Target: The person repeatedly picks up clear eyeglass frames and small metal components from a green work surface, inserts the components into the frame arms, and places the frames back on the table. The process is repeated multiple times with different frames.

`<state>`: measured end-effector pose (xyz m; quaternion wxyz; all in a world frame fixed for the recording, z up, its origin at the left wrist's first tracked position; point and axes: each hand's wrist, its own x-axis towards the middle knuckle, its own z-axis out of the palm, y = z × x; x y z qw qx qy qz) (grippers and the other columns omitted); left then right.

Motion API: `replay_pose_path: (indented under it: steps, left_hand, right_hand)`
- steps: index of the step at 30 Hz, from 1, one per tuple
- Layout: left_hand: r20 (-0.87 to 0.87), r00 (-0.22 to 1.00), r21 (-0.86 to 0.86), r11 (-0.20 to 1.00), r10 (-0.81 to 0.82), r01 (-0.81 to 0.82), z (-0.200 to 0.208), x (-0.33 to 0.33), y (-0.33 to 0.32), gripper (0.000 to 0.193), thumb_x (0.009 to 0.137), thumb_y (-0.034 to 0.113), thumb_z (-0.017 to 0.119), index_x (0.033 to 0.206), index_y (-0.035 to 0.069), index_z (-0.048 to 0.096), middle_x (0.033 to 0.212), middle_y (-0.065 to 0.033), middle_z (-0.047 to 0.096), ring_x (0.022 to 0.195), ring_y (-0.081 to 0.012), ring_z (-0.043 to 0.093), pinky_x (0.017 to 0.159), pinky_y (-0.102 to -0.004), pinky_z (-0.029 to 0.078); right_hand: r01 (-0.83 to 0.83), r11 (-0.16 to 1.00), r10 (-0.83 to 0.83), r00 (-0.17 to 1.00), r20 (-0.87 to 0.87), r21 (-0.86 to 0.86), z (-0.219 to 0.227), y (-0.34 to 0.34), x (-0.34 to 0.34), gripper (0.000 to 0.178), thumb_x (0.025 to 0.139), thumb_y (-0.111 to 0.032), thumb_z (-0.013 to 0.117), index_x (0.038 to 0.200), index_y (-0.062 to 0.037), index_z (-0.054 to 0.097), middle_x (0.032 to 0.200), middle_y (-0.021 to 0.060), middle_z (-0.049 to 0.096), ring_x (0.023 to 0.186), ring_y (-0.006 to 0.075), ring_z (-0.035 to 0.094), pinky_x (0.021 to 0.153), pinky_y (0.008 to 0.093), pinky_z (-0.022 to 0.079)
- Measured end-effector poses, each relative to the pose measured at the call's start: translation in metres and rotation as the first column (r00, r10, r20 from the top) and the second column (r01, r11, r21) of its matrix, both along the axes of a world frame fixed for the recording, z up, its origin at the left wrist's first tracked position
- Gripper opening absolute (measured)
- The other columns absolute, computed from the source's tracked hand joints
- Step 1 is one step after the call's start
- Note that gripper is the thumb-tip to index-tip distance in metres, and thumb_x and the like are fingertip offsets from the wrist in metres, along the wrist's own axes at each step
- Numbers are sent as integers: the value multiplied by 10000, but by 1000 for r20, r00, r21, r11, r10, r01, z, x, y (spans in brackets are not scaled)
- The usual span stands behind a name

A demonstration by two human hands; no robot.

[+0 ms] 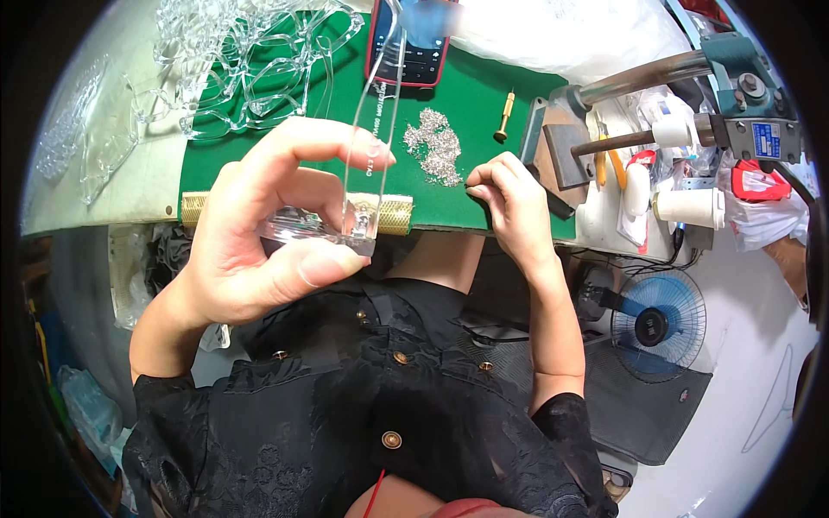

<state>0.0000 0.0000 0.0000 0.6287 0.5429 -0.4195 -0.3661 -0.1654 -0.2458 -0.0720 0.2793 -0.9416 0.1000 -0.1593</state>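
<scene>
Here the left hand (259, 233) is raised above the near edge of the green mat (484, 95) and holds a clear plastic eyeglass frame (319, 229). The thumb presses the frame from below and the index finger curves over it from above, so the grip is closed on the frame front. One transparent temple arm (376, 95) stands up from the frame toward twelve o'clock and crosses in front of the phone (410, 43), which lies at the far edge of the mat.

The right hand (509, 203) is at three o'clock from the left hand, low on the mat near its front edge. Its fingers are pinched together around something very small and dark; I cannot tell what it is. Just at eleven o'clock from this hand lies a little heap of tiny silver screws (434, 147), close to the fingertips but not touching them.

At one o'clock from the heap a small brass tool (503, 116) lies on the mat. At ten o'clock from the left hand there is a pile of more clear frames (250, 65), partly on the mat and partly on the white table. At the right, at two o'clock, a metal press machine (717, 95) stands, and a blue fan (658, 324) is on the floor at four o'clock.
</scene>
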Motion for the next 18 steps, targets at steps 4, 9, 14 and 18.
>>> replay_pose_path:
  steps: [4,9,14,18]
  left_hand:
    - [21,999,-6,999,-31,31,-1,1,-2,762,818,438,709,1265,-71,361,1191,-174,525,726,-189,655,707,-306,522]
    - [-19,999,-21,999,-34,33,-3,0,-6,745,823,422,707,1262,-73,363,1179,-194,525,712,-183,643,655,-287,518]
    - [-29,999,-18,999,-37,36,-5,-1,-7,748,811,406,725,1257,-70,359,1066,-175,576,701,-173,634,640,-274,506]
    - [59,998,-79,996,-36,41,-9,-5,-10,760,774,343,779,1254,-66,354,910,-144,617,686,-159,627,638,-255,495]
  right_hand:
    - [15,1000,-15,1000,-12,14,-1,-2,2,141,747,-25,702,837,-22,592,775,98,540,693,272,580,616,351,465]
    - [-32,999,32,999,1,-41,-1,-2,4,115,768,29,666,835,0,576,756,88,520,661,223,563,597,313,446]
    - [-28,993,26,1000,-14,-111,0,3,-4,127,745,-21,674,787,-20,554,753,94,513,743,283,549,648,377,445]
    - [35,992,-38,999,-16,-123,-1,6,-9,112,768,-24,652,783,-12,542,758,106,512,724,288,544,647,365,446]
